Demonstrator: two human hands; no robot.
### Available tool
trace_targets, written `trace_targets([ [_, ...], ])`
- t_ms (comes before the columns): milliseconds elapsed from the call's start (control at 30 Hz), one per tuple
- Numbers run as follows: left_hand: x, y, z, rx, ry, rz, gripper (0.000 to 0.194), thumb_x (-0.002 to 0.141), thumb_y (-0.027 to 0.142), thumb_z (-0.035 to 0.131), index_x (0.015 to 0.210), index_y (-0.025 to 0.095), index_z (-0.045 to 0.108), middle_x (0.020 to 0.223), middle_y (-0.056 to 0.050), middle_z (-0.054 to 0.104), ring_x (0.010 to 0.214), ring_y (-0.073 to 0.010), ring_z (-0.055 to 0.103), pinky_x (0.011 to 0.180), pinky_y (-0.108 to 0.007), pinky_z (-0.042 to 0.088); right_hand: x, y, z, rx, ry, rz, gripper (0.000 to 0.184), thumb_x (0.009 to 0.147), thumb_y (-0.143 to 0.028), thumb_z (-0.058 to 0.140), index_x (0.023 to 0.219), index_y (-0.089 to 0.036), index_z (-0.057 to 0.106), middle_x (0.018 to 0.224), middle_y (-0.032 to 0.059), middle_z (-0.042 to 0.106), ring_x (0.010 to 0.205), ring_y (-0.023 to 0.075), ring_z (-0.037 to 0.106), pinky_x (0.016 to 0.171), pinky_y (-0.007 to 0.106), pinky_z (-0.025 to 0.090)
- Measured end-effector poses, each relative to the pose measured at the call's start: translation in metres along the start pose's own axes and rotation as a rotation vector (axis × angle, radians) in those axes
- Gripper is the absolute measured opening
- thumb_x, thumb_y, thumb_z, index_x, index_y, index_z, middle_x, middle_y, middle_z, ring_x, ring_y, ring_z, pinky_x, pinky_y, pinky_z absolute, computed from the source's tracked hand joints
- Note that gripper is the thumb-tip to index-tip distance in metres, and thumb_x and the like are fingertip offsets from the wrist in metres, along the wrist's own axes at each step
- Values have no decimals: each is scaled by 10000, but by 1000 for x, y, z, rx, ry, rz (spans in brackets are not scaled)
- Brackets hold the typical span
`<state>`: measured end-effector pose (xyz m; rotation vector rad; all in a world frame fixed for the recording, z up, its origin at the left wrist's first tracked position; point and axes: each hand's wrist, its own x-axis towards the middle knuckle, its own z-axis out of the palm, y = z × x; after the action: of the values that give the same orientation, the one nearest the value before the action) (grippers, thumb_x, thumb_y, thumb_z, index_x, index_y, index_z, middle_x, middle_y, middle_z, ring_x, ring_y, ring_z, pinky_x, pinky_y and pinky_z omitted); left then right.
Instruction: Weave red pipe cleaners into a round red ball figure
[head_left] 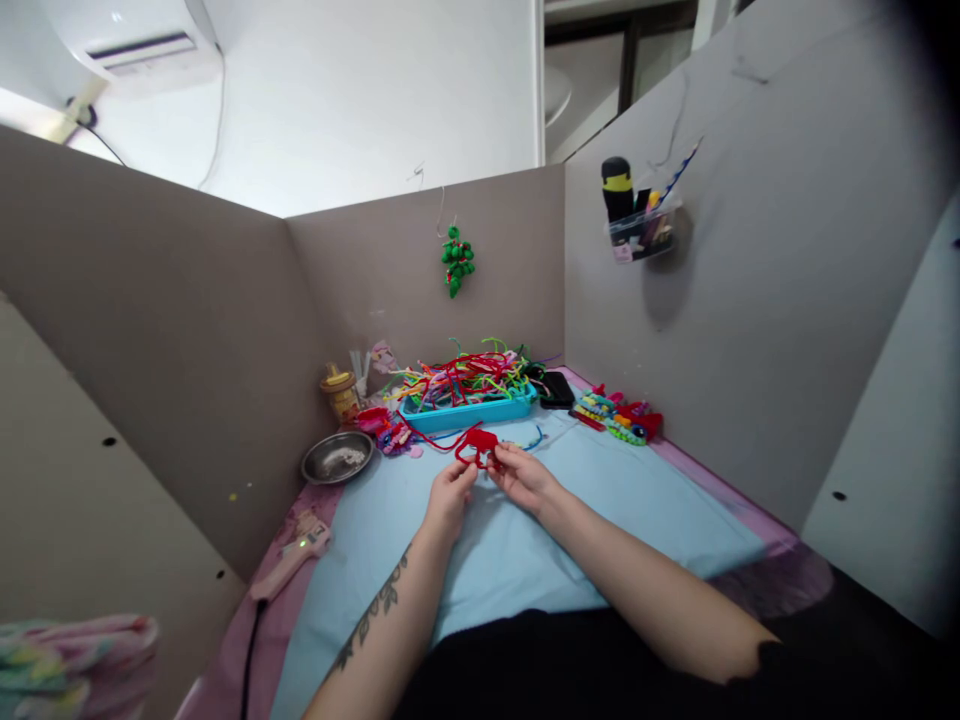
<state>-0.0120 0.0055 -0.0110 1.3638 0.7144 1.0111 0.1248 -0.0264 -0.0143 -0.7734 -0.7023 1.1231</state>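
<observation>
Both hands meet over the light blue cloth (585, 510) in front of me. Between them is a small red piece of bent pipe cleaner (480, 438) with a loop on its left side. My left hand (451, 492) pinches its lower left edge, thumb and fingers closed. At the other side my right hand (527, 478) grips it with closed fingertips. The fine shape of the piece is partly hidden by the fingers. Just beyond it lies a blue tray (469, 416) heaped with pipe cleaners (480, 375) in many colours.
A metal bowl (337, 458) and a pink glue gun (296, 560) with a cord are on the left. Colourful finished pieces (622, 413) and a black phone-like object (556, 390) lie right of the tray. Grey partitions (405, 270) enclose the table; a clear box (643, 235) hangs on the right.
</observation>
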Motion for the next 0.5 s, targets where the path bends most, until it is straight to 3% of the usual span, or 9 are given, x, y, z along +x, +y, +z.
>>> trace_targets([
  [200,2,-1,-1,48,5,40,421,662,498,668,837,116,665,581,0,556,431,-64,378,426,-216,271,-2,2,2,-165,20,-48,136,713,-310,627,746,-204,549,732,42,645,669,193,636,635,370,522],
  [333,4,-3,-1,151,58,159,309,730,438,610,811,141,631,639,-2,572,541,-107,468,536,-233,363,-7,-3,3,-316,158,-181,240,711,-302,616,930,-224,556,960,72,614,850,225,603,730,403,495],
  [433,5,-4,0,247,85,259,224,756,379,587,774,157,613,723,-19,594,680,-149,516,647,-259,398,-14,-13,4,-532,197,-416,248,698,-268,641,942,-240,604,1169,74,498,1125,248,457,956,427,373],
  [500,4,-4,0,305,86,313,193,779,347,560,780,161,609,755,-28,598,729,-165,522,689,-277,404,-20,-18,5,-857,132,-665,128,739,-243,614,860,-227,650,1187,81,463,1185,264,392,1012,448,306],
])
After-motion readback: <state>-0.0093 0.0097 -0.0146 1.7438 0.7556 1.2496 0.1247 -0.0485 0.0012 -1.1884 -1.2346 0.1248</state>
